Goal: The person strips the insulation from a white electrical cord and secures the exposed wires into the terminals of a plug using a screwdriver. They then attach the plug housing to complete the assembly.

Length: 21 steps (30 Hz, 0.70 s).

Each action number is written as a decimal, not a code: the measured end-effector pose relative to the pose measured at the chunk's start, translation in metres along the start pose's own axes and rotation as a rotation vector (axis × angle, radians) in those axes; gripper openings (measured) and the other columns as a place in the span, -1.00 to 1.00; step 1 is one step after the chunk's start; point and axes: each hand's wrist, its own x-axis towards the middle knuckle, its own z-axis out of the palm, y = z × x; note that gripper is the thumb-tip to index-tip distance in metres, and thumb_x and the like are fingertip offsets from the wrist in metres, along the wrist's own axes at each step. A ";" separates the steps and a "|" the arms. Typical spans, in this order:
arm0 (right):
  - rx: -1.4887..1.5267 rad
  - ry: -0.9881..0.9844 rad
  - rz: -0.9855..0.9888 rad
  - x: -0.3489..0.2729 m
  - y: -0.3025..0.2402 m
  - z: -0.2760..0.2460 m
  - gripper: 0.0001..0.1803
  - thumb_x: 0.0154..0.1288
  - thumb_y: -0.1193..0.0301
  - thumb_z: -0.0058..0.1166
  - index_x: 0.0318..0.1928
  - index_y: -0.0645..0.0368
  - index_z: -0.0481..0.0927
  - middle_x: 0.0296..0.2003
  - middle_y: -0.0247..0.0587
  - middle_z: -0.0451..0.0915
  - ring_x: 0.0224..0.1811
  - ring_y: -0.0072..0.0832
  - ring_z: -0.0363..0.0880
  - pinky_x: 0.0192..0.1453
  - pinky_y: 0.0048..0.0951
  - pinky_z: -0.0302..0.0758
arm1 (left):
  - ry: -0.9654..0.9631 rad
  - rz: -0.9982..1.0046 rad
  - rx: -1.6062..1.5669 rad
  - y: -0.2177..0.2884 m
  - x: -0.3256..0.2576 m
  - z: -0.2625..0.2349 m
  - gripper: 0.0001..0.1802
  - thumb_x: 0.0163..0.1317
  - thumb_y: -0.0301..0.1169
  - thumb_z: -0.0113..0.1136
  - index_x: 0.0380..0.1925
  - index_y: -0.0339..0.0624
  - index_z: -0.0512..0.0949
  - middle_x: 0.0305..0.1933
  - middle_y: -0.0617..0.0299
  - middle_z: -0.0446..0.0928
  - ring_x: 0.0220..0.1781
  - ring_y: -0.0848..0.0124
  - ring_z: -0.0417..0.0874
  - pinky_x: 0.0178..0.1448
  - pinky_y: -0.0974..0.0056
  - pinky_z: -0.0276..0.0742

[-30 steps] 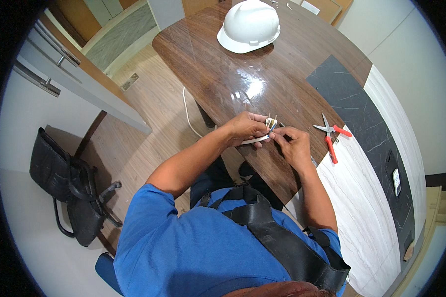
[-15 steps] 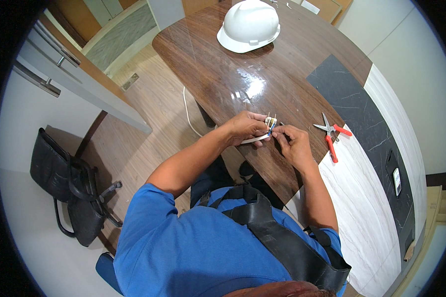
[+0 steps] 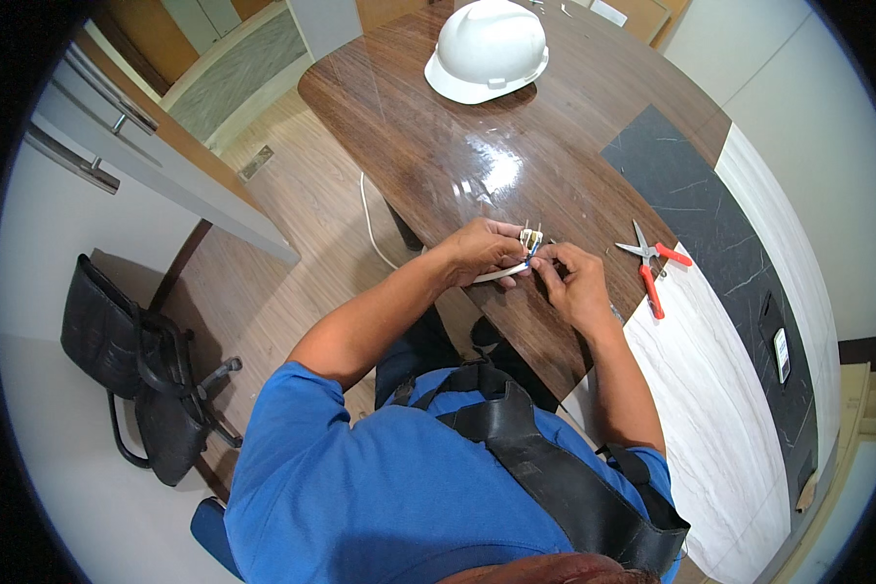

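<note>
My left hand [image 3: 487, 249] is closed around a small electric plug [image 3: 530, 237], its inside exposed and its metal pins pointing away from me. A white cable [image 3: 501, 273] runs from the plug across my left fingers toward the table's edge. Blue and white wires [image 3: 531, 255] show at the plug's near end. My right hand [image 3: 572, 282] pinches at those wires with thumb and forefinger, close beside the left fingertips. Whether a wire is truly between the right fingertips is too small to be sure, though the blue one touches them.
Red-handled pliers [image 3: 651, 261] lie spread on the table [image 3: 574, 136] to the right. A white hard hat [image 3: 489, 54] stands at the far side. A phone [image 3: 780, 355] rests on the dark strip at right. A black chair [image 3: 141, 370] is on the floor at left.
Both hands stay almost in place at the plug. My right fingers have shifted slightly at the blue wire.
</note>
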 end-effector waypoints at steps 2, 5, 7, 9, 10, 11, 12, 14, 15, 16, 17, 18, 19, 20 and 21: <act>0.028 -0.034 0.062 0.000 -0.001 -0.002 -0.82 0.22 0.49 0.31 -0.16 0.26 0.71 -0.28 0.05 0.70 -0.25 -0.17 0.71 -0.15 -0.28 0.57 | -0.006 -0.004 0.001 0.001 -0.001 0.001 -0.52 0.31 -0.46 0.18 0.22 -0.36 0.46 -0.08 0.06 0.68 -0.16 0.38 0.75 -0.32 0.31 0.76; 0.115 -0.034 0.055 -0.001 0.004 -0.001 -0.79 0.23 0.47 0.31 -0.13 0.25 0.71 -0.23 0.04 0.72 -0.21 -0.21 0.72 -0.09 -0.30 0.57 | -0.026 0.007 -0.044 0.000 0.000 0.000 -0.52 0.31 -0.48 0.17 0.22 -0.37 0.45 -0.08 0.04 0.68 -0.17 0.37 0.75 -0.32 0.31 0.76; 0.204 -0.009 0.044 -0.002 0.010 0.003 -0.79 0.25 0.47 0.30 -0.11 0.24 0.72 -0.20 0.03 0.73 -0.18 -0.24 0.72 -0.04 -0.32 0.58 | -0.042 0.012 -0.087 -0.003 0.003 -0.003 -0.53 0.32 -0.49 0.16 0.23 -0.38 0.44 -0.08 0.02 0.68 -0.17 0.37 0.75 -0.32 0.31 0.76; 0.200 -0.026 0.041 -0.002 0.009 0.001 -0.78 0.27 0.49 0.27 -0.08 0.24 0.71 -0.17 0.02 0.73 -0.15 -0.25 0.72 0.00 -0.34 0.57 | -0.058 0.011 -0.126 -0.005 0.007 -0.007 -0.53 0.32 -0.51 0.14 0.23 -0.39 0.43 -0.07 0.01 0.68 -0.17 0.36 0.75 -0.32 0.31 0.76; 0.198 -0.032 0.040 -0.001 0.009 -0.001 -0.78 0.28 0.49 0.26 -0.06 0.23 0.71 -0.16 0.01 0.73 -0.13 -0.25 0.72 0.02 -0.35 0.57 | -0.066 0.005 -0.122 -0.004 0.007 -0.007 -0.53 0.33 -0.51 0.14 0.23 -0.39 0.43 -0.05 0.00 0.67 -0.17 0.36 0.75 -0.32 0.31 0.76; 0.175 -0.032 0.004 -0.001 0.010 -0.002 -0.78 0.29 0.51 0.25 -0.06 0.26 0.71 -0.19 -0.02 0.74 -0.16 -0.30 0.71 0.00 -0.36 0.56 | -0.074 -0.001 -0.119 -0.002 0.006 -0.008 -0.53 0.33 -0.51 0.14 0.24 -0.40 0.42 -0.04 -0.01 0.67 -0.17 0.36 0.75 -0.32 0.31 0.76; 0.153 -0.031 -0.031 0.000 0.011 -0.002 -0.78 0.30 0.53 0.24 -0.06 0.28 0.71 -0.22 -0.05 0.74 -0.20 -0.35 0.70 -0.03 -0.38 0.56 | -0.082 -0.007 -0.115 -0.001 0.006 -0.007 -0.53 0.34 -0.52 0.13 0.24 -0.40 0.42 -0.03 -0.01 0.67 -0.17 0.35 0.75 -0.32 0.31 0.76; 0.114 -0.038 -0.056 0.001 0.011 -0.003 -0.79 0.31 0.54 0.22 -0.06 0.31 0.70 -0.25 -0.08 0.74 -0.23 -0.41 0.68 -0.06 -0.39 0.56 | -0.082 -0.004 -0.111 0.000 0.005 -0.006 -0.53 0.34 -0.51 0.14 0.24 -0.40 0.42 -0.02 -0.01 0.67 -0.17 0.35 0.75 -0.32 0.32 0.75; 0.097 -0.044 -0.045 0.001 0.011 -0.004 -0.79 0.32 0.54 0.21 -0.05 0.30 0.70 -0.26 -0.09 0.74 -0.23 -0.41 0.68 -0.06 -0.39 0.56 | -0.083 -0.003 -0.109 0.000 0.004 -0.006 -0.53 0.34 -0.51 0.14 0.24 -0.40 0.42 -0.01 -0.01 0.66 -0.16 0.35 0.75 -0.32 0.32 0.75; 0.081 -0.051 -0.033 0.001 0.010 -0.005 -0.79 0.33 0.54 0.20 -0.05 0.30 0.71 -0.26 -0.09 0.73 -0.23 -0.42 0.67 -0.07 -0.39 0.55 | -0.083 0.000 -0.109 -0.001 0.005 -0.006 -0.54 0.34 -0.50 0.14 0.24 -0.40 0.42 -0.02 -0.01 0.66 -0.16 0.35 0.75 -0.32 0.32 0.75; 0.089 -0.052 -0.020 0.002 0.009 -0.005 -0.80 0.33 0.54 0.19 -0.05 0.30 0.71 -0.26 -0.09 0.73 -0.23 -0.42 0.67 -0.07 -0.40 0.55 | -0.083 0.002 -0.109 -0.001 0.005 -0.007 -0.54 0.34 -0.50 0.13 0.24 -0.39 0.42 -0.02 0.00 0.67 -0.16 0.35 0.74 -0.32 0.32 0.75; 0.098 -0.054 -0.007 0.002 0.009 -0.006 -0.80 0.34 0.54 0.19 -0.06 0.30 0.71 -0.26 -0.09 0.73 -0.23 -0.42 0.66 -0.08 -0.40 0.54 | -0.084 0.004 -0.109 -0.002 0.006 -0.008 -0.54 0.35 -0.50 0.13 0.24 -0.39 0.42 -0.02 0.01 0.67 -0.15 0.35 0.74 -0.32 0.32 0.75; 0.106 -0.054 0.006 0.003 0.008 -0.007 -0.80 0.34 0.54 0.18 -0.06 0.31 0.71 -0.26 -0.09 0.72 -0.24 -0.42 0.66 -0.08 -0.41 0.54 | -0.083 0.002 -0.116 -0.003 0.007 -0.008 -0.54 0.35 -0.50 0.13 0.24 -0.38 0.42 -0.02 0.02 0.67 -0.15 0.35 0.74 -0.32 0.31 0.75; 0.132 -0.052 0.013 0.002 0.010 -0.006 -0.80 0.34 0.53 0.18 -0.06 0.30 0.71 -0.26 -0.09 0.72 -0.24 -0.42 0.65 -0.08 -0.41 0.54 | -0.082 0.000 -0.124 -0.003 0.008 -0.009 -0.54 0.35 -0.50 0.13 0.24 -0.37 0.43 -0.03 0.03 0.67 -0.15 0.35 0.74 -0.32 0.30 0.75; 0.159 -0.050 0.020 0.002 0.013 -0.006 -0.81 0.35 0.53 0.17 -0.06 0.29 0.71 -0.26 -0.09 0.72 -0.24 -0.43 0.65 -0.09 -0.41 0.54 | -0.081 -0.003 -0.131 -0.004 0.008 -0.009 -0.55 0.35 -0.50 0.13 0.23 -0.35 0.43 -0.03 0.04 0.67 -0.14 0.35 0.74 -0.32 0.29 0.75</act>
